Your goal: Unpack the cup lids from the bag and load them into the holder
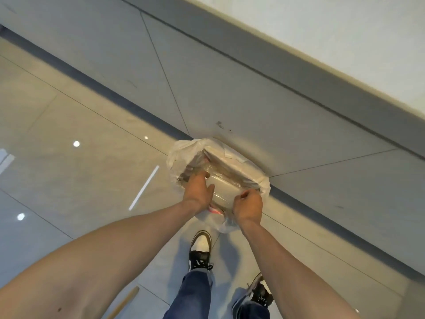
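Nearest the camera, two bare forearms reached forward and down over jeans and a pair of black-and-white sneakers point(200, 246) planted on the glossy tiled floor point(69, 139); a pale wooden stick point(125, 303) lay on the tiles at the lower edge.

Past the feet, both hands met at a clear plastic bag point(220, 178) that sat low against the grey cabinet front point(230, 93); it was probably parked there so the panel would brace it while it was opened.

The left hand point(199, 189) lay on the near-left side of the bag with fingers reaching forward over the film and the thumb spread toward the middle; it seemed to press or steady the bundle, though whether the fingertips hooked the film I could not tell.

The right hand point(249, 204) was curled, its thumb and forefinger pinching the plastic at the bag's near-right edge, likely to pull the wrapping open.

The cup lids point(226, 187) showed as a pale, whitish mass inside the film, directly between the two hands and just beyond the knuckles, touching the left thumb through the plastic; individual lids were too blurred to make out.

Farther off, the cabinet rose to a light countertop edge point(345, 54); no holder was in view, so by my reckoning the unpacking had barely begun.
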